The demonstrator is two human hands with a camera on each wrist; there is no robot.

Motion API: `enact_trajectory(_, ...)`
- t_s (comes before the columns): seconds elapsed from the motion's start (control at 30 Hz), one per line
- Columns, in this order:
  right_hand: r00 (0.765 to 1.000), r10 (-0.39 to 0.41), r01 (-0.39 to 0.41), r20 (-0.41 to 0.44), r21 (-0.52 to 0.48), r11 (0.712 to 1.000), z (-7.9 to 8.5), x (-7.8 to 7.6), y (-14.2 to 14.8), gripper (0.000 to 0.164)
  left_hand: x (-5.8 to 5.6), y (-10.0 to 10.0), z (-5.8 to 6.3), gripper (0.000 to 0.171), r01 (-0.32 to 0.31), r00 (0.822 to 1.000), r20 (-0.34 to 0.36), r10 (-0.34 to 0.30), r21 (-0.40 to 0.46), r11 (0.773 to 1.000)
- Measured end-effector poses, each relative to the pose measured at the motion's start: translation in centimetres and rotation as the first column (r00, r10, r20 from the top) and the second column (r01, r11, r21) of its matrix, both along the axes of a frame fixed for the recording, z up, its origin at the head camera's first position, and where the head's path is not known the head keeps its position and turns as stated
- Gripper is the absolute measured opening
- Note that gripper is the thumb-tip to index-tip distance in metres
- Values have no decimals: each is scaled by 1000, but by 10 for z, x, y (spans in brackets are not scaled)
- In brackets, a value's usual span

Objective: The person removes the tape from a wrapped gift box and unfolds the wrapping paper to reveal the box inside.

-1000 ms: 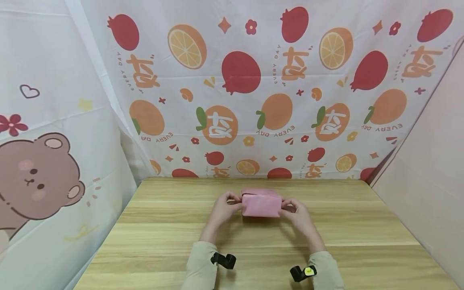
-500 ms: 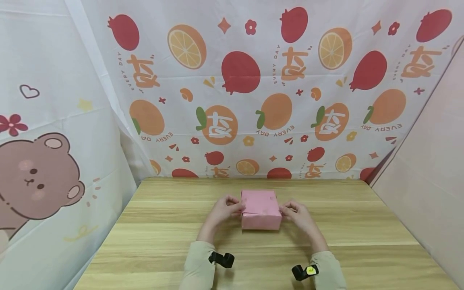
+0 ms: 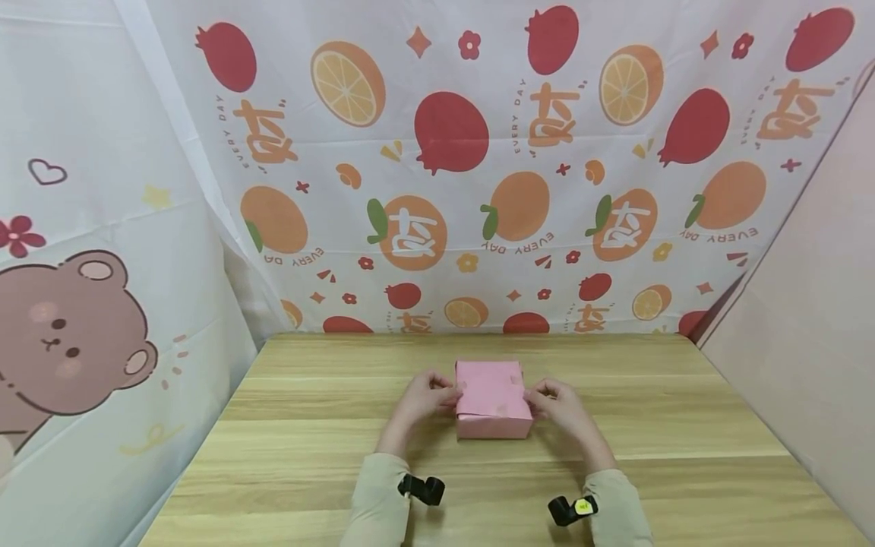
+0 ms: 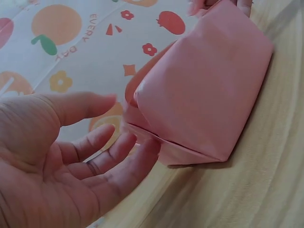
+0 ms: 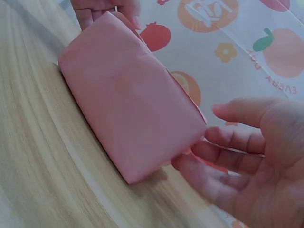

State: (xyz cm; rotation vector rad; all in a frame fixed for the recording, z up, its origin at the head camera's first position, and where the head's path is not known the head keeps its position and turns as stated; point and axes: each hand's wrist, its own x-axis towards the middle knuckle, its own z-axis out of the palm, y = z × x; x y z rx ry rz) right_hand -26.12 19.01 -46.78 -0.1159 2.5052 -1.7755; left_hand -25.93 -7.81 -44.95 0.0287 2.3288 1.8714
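Now that it's tipped down, pink box (image 3: 488,389) shows its top

Left hand (image 4: 64,178) relaxed, fingertips against one side, thumb spread. Right hand (image 5: 268,173) the same, opposite side. A second ago the box was tilted; now it looks level on the wooden table (image 3: 307,433), slightly nearer. Probably self-supporting, so light steadying should do. Fruit-print curtain (image 3: 506,152) behind.

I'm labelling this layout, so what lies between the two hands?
The pink box lies between the left hand and the right hand; the head view shows this most clearly.
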Motion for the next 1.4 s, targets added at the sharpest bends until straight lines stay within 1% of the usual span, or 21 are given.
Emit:
enact_trajectory(0.1,997,-67,67,-25,16,998,4,-1,-3,22,2,3,1,24,-31,999,-10,30,-63,998)
enact_trajectory(0.17,990,-134,136,-51,27,990,7,-1,-6,23,2,5,1,23,-54,998,-43,50,-110,992)
enact_trajectory(0.23,977,-187,194,-101,63,979,10,-1,-7,24,2,9,0,23,-85,993,-93,71,-154,984)
enact_trajectory(0.3,961,-230,249,-156,120,961,13,-2,-9,25,2,13,-2,22,-117,983,-160,87,-193,974)
enact_trajectory(0.4,943,-253,295,-219,190,936,16,-3,-12,25,1,19,-5,21,-175,963,-245,112,-249,953)
enact_trajectory(0.47,935,-259,312,-241,217,925,16,-4,-16,24,2,22,-6,24,-200,950,-289,114,-288,936)
enact_trajectory(0.53,933,-259,316,-252,223,922,17,-4,-20,25,3,25,-6,31,-212,945,-308,109,-325,922)
enact_trajectory(0.7,936,-237,307,-262,269,913,17,-6,-33,32,5,30,-5,53,-179,947,-318,52,-386,905)
enact_trajectory(0.73,937,-234,304,-258,280,910,16,-7,-35,33,6,30,-4,56,-170,945,-326,34,-396,902)
enact_trajectory(0.83,939,-236,308,-250,300,903,12,-8,-41,34,6,32,-4,61,-152,941,-339,0,-423,893)
enact_trajectory(0.9,937,-239,313,-256,306,899,9,-7,-44,33,6,32,-5,63,-142,939,-343,-15,-429,892)
enact_trajectory(1.03,921,-255,343,-293,305,888,4,-6,-48,28,5,32,-7,64,-130,940,-340,-24,-424,896)
enact_trajectory(1.2,903,-270,375,-336,306,875,1,-6,-51,21,5,32,-10,65,-124,947,-320,-21,-427,896)
enact_trajectory(1.4,870,-285,419,-401,300,857,0,-8,-53,16,3,32,-7,65,-113,951,-308,-25,-424,898)
